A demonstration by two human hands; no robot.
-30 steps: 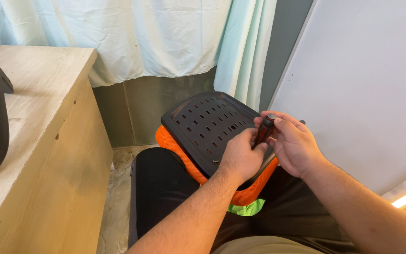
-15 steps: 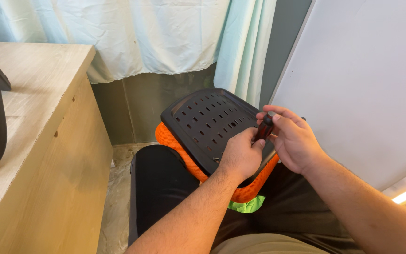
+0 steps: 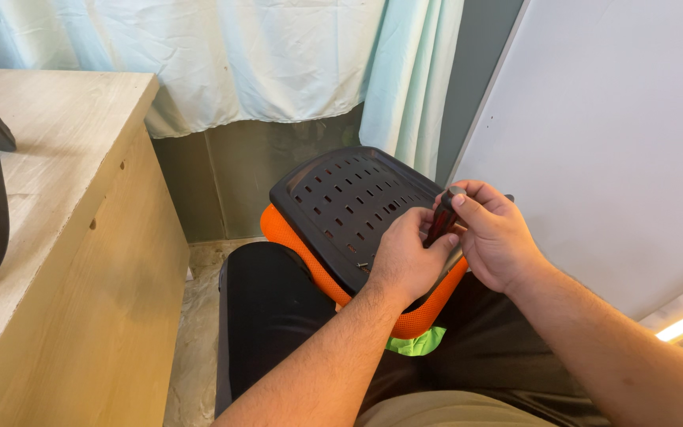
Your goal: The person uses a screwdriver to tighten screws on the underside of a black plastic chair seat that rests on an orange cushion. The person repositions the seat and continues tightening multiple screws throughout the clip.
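A: Nearest, we see two bare forearms rising from the bottom edge. What do the hands hold?

B: Our left hand (image 3: 406,261) is curled closed around the lower part of a dark reddish-brown screwdriver handle with a grey end cap (image 3: 443,221); its thumb lies along the shaft side. Our right hand (image 3: 496,237) is closed too, its fingertips (image 3: 466,203) pinching the cap end from above. Both hands touch the tool.

A: And where does the tool lie?

B: It stands tilted over the right edge of the black perforated plastic panel (image 3: 341,205), which rests on an orange mesh cushion (image 3: 322,269). A small metal screw (image 3: 361,266) lies on the panel just beside the left hand.

A: Beneath?

B: A black padded seat (image 3: 278,332), with a green scrap (image 3: 414,343) showing under the cushion.

A: Farther off?

B: A pale wooden cabinet (image 3: 81,261) at left, a pale mint curtain (image 3: 278,63) behind, and a white board (image 3: 618,134) at right.
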